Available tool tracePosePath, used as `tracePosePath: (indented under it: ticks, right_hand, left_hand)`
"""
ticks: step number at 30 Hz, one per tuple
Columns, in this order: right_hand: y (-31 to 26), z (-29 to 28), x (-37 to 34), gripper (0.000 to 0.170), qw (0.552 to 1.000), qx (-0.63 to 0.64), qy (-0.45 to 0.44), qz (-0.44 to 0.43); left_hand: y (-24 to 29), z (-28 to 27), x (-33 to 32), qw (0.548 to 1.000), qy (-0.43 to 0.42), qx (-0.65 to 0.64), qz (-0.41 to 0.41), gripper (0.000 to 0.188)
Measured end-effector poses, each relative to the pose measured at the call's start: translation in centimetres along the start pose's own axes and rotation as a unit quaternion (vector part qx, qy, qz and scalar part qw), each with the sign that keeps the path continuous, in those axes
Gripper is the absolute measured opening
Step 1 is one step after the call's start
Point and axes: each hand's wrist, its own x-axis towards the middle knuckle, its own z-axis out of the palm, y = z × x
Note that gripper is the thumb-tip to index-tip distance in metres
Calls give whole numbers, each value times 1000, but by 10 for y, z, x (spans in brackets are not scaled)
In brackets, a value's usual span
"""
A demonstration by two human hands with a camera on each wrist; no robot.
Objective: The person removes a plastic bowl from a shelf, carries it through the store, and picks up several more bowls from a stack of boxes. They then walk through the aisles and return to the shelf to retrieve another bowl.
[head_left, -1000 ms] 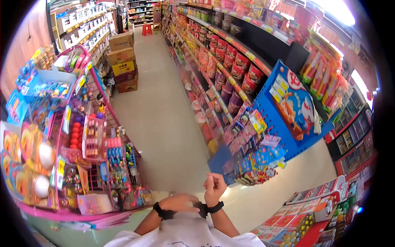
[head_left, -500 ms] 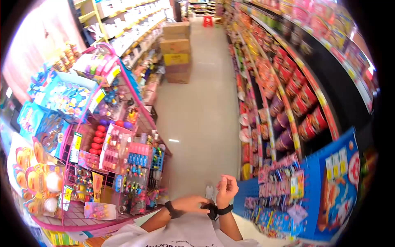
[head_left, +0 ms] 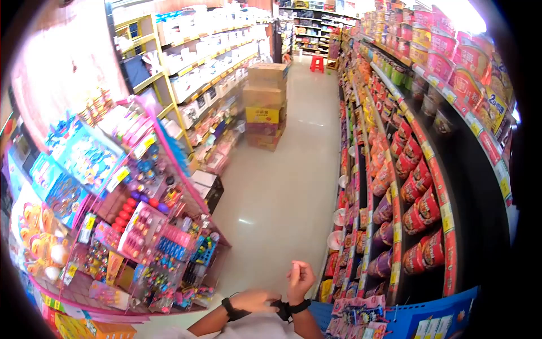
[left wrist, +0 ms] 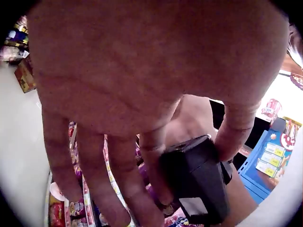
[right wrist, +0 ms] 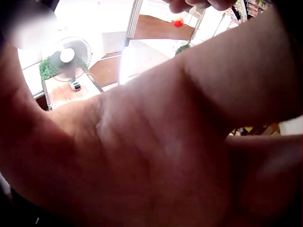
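My left hand (head_left: 254, 301) reaches across to my right wrist at the bottom of the head view. In the left wrist view its thumb and forefinger pinch a black box-shaped wrist device (left wrist: 194, 175) strapped there, while the other fingers (left wrist: 102, 189) extend downward. Raised beside it, my right hand (head_left: 301, 281) has loosely curled fingers and holds nothing. Its palm (right wrist: 142, 142) fills much of the right wrist view. A black band (head_left: 228, 309) circles the left wrist.
A pink wire rack (head_left: 186, 155) of small toys stands at left. Cup noodles (head_left: 415, 209) line the right shelves, with a blue display panel (head_left: 435, 313) at the near end. Stacked cartons (head_left: 265, 113) and a red stool (head_left: 317, 64) stand along the aisle floor (head_left: 271, 198).
The head view has turned rightward and then lifted, so the cartons sit farther right and the blue panel has dropped to the bottom edge. Both hands keep nearly the same pose.
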Motion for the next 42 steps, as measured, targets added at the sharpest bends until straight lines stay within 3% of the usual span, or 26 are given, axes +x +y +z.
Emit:
tracePosePath:
  ticks: [7, 10, 13, 17, 20, 23, 24, 25, 29, 30, 31, 35, 39, 42]
  right_hand:
    - [17, -20, 70, 4, 999, -30, 22, -4]
    - [19, -31, 110, 5, 999, -15, 30, -6]
    - [35, -38, 147, 11, 997, -24, 77, -8]
    - [39, -50, 205, 12, 991, -32, 120, -48]
    - [49, -70, 258, 14, 987, -40, 140, -75]
    - [22, -84, 318, 9, 983, -65, 159, -71]
    - [41, -104, 335, 10, 974, -106, 191, -54]
    - [33, -112, 357, 10, 952, -190, 199, -134]
    - [-24, -121, 409, 11, 939, -139, 281, -141]
    - [-34, -128, 420, 11, 904, -232, 303, -193]
    - [-40, -136, 430, 11, 889, -243, 328, -208]
    - [-84, -153, 460, 6, 789, -375, 372, -313]
    - [-107, -155, 500, 12, 728, -389, 448, -343]
    - [-111, -169, 539, 16, 669, -483, 421, -376]
  left_hand:
    - [10, -36, 65, 998, -16, -55, -17, 43]
    - [14, -67, 96, 992, -96, 19, -73, 44]
    - [-15, -78, 122, 998, -53, -44, -5, 43]
    - [-70, -109, 172, 997, -38, -66, -3, 42]
    - [-77, -161, 206, 996, -39, -46, -68, 42]
    - [-76, -223, 248, 996, -20, 36, -76, 40]
    - [-77, -241, 262, 997, -7, 57, -58, 39]
    - [-80, -256, 276, 998, 25, 35, -38, 37]
    - [-79, -308, 333, 992, 128, -18, 5, 31]
    - [-77, -317, 347, 989, 143, -20, 16, 30]
    - [-77, -323, 361, 987, 157, -22, 25, 29]
    - [-73, -343, 412, 988, 103, -101, 58, 26]
    - [-55, -368, 464, 990, 25, -115, 83, 27]
    - [-44, -398, 523, 988, -38, -123, 82, 27]
